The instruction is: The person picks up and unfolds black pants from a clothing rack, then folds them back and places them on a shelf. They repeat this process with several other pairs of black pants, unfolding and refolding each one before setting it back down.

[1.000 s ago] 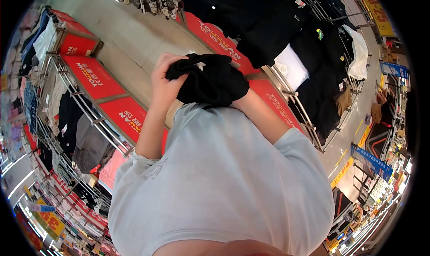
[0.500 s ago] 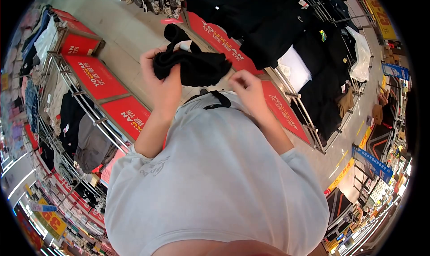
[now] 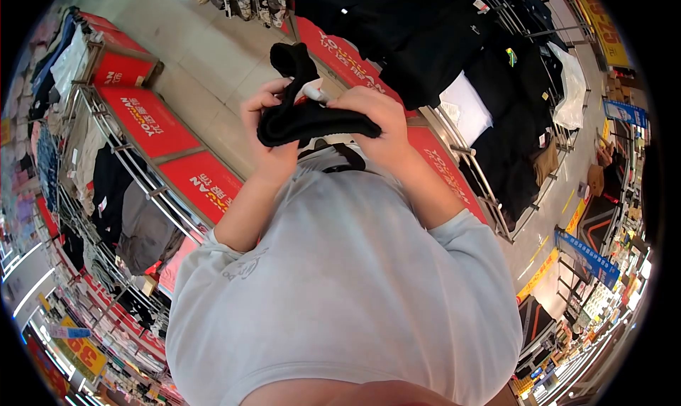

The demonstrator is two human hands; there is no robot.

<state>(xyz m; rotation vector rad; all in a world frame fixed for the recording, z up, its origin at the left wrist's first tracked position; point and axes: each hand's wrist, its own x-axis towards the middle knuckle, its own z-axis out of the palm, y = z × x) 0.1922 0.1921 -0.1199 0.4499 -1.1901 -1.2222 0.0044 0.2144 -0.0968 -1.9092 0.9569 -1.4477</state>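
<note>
A folded black knit item [image 3: 319, 122] is up in front of my waist, between both hands; its exact kind cannot be made out. My left hand [image 3: 273, 154] is closed round its left side, with the fingers partly behind the cloth. At the other end, my right hand [image 3: 383, 118] grips the cloth with bent fingers. A small white tag-like piece [image 3: 313, 94] shows in the fold, close to the right fingertips. One narrow end of the black knit sticks up above the left hand.
Racks with red panels [image 3: 145, 122] run along the left, loaded with folded clothes [image 3: 145, 221]. To the right, black garments [image 3: 440, 44] cover a display stand with metal rails [image 3: 454, 147]. Patterned clothes [image 3: 252, 1] hang at the top, beyond the tiled floor [image 3: 191, 58].
My right hand has come in from the right and taken hold of the black knit item. The item has turned and folded closer, and my left hand has shifted slightly right.
</note>
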